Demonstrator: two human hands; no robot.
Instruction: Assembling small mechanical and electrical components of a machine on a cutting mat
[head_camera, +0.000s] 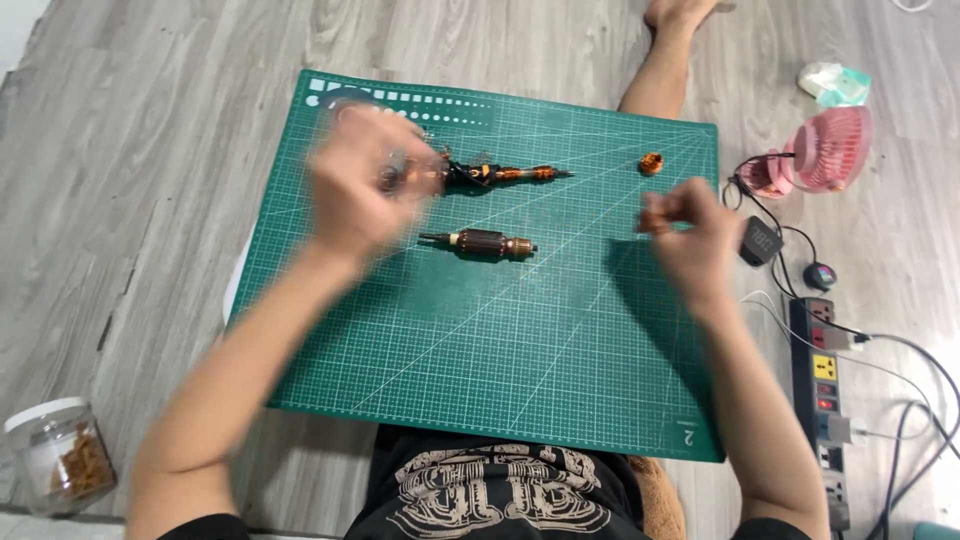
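Gripping one motor armature (470, 175) over the green cutting mat (500, 330), the blurred left hand (365, 190) should steady itself, while the right hand (690, 235) keeps its small copper piece (655, 222) pinched, clear of the second armature (480, 243).

Grey wood-plank floor (150, 120), evenly lit, pink fan (835, 148), power strip (825, 400) at right

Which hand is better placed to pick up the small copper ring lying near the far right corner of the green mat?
Probably the right hand. It hovers just below the copper ring, though it seems to pinch something small already. The left hand is blurred, far across the green mat, holding a part by the motor armatures.
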